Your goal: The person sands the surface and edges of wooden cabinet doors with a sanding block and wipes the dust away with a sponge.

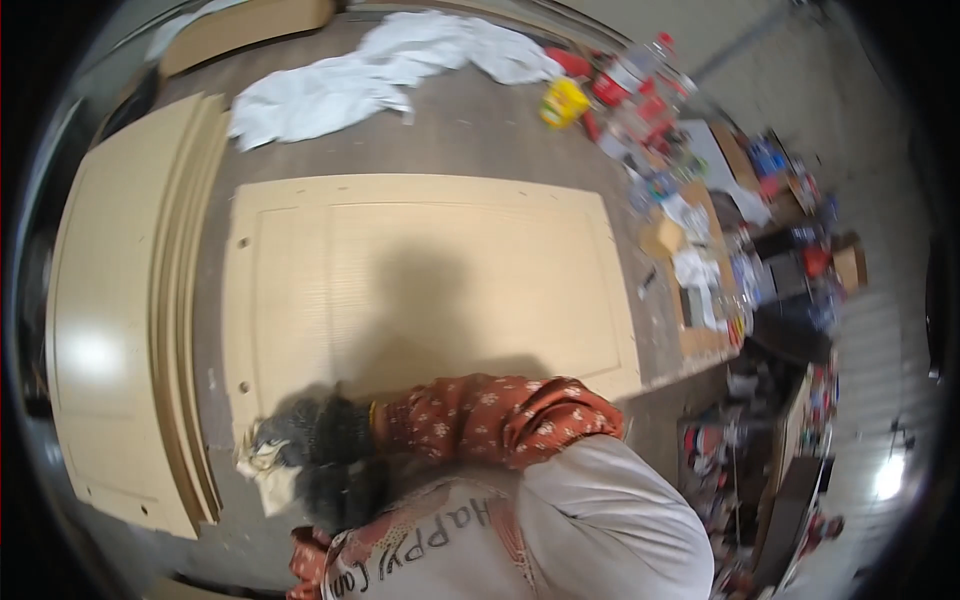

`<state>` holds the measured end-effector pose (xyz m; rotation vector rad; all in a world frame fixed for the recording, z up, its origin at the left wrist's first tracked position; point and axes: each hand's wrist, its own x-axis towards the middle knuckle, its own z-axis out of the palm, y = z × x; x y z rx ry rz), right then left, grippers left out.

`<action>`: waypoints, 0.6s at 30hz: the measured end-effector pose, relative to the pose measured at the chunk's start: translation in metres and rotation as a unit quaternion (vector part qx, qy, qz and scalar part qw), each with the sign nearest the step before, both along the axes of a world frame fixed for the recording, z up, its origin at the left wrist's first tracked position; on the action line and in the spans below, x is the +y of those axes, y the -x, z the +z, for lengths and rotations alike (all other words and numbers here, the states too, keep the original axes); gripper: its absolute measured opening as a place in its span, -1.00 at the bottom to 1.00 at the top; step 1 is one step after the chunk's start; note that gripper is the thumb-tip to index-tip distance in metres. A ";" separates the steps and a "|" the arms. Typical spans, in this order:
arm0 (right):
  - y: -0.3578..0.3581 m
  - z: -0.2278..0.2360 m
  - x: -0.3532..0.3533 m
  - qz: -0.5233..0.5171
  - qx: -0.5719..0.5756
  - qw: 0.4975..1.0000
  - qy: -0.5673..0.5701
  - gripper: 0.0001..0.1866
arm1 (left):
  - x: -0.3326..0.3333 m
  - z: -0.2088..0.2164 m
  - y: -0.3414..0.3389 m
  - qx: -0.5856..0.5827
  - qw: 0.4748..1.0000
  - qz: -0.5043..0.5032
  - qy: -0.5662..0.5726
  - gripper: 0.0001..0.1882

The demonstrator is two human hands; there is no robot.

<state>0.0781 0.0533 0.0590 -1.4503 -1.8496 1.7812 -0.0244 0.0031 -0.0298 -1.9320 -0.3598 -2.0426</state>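
Note:
A pale wood-grain cabinet door (470,270) with a grooved border and two small holes along its left edge lies flat on the table. At its near left corner, my right hand (325,430) in a dark grey glove is closed around a crumpled cream cloth (278,488). Just below it and close against it is my left hand (345,495), also gloved. Its fingers are blurred and partly hidden, so its hold on the cloth is unclear. My red flowered right sleeve (500,415) crosses the door's near edge.
Several similar doors (120,300) are stacked at the left. A white sheet (370,75) lies along the far side. Bottles (632,70), a yellow tub (564,103) and a cardboard box (708,265) with clutter crowd the right. The brown table (480,130) shows around the door.

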 end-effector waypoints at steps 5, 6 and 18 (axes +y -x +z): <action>-0.064 -0.009 -0.089 -0.204 0.231 0.881 -0.359 -0.63 | -0.015 0.052 -0.004 0.277 0.924 -0.092 0.248 -0.32; -0.080 -0.014 -0.099 -0.197 0.300 0.924 -0.130 -0.63 | -0.022 0.045 -0.016 0.279 0.922 -0.108 0.246 -0.33; -0.437 0.012 -0.446 -0.583 -0.639 0.488 -0.122 -0.46 | -0.030 0.050 0.010 0.461 0.807 0.108 0.353 -0.47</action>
